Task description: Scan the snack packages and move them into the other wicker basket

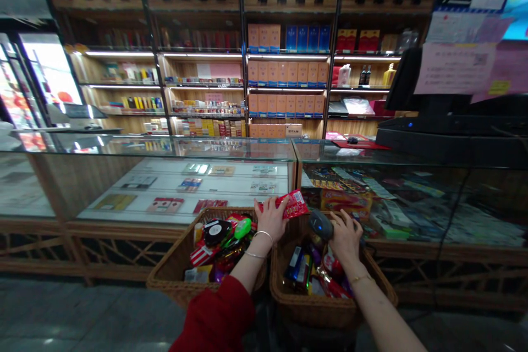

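My left hand [272,217] is closed on a red packet [295,204] with a white barcode label, above the inner rims of two wicker baskets. In my right hand [345,234] is a dark handheld scanner [320,224] with a small blue light, its head beside the packet but apart from it. Below my left arm, the left basket [165,275] holds several colourful packages, among them a black one [216,232] and a bright green one [242,227]. The right basket [305,300] contains more wrapped items, including a blue packet [293,262].
Behind the baskets stands a glass display counter [185,146] with flat packs inside. A monitor [406,80] with papers attached is at the right, and a dark cable [447,220] hangs in front of the counter. Stocked shelves [243,55] line the back wall.
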Action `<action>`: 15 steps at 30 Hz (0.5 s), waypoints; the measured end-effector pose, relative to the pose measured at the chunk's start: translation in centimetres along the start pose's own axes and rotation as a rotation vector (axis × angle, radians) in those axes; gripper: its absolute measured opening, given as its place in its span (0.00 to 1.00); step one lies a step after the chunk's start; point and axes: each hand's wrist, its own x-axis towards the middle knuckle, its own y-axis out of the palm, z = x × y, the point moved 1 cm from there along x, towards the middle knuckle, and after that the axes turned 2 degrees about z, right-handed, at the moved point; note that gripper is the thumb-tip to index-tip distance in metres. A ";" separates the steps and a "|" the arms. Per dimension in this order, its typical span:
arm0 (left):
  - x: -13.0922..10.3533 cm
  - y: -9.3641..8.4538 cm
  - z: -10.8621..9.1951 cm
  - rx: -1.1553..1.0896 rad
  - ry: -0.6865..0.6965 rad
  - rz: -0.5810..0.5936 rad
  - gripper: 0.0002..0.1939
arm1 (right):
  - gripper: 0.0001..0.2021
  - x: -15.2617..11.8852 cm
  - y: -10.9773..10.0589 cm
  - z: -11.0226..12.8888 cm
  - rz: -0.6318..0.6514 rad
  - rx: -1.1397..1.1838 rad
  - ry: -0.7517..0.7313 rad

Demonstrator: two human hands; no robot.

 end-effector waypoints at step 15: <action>-5.1 -4.0 6.1 -0.083 -0.129 0.134 0.39 | 0.10 -0.8 0.4 -1.0 -0.029 -0.043 -0.070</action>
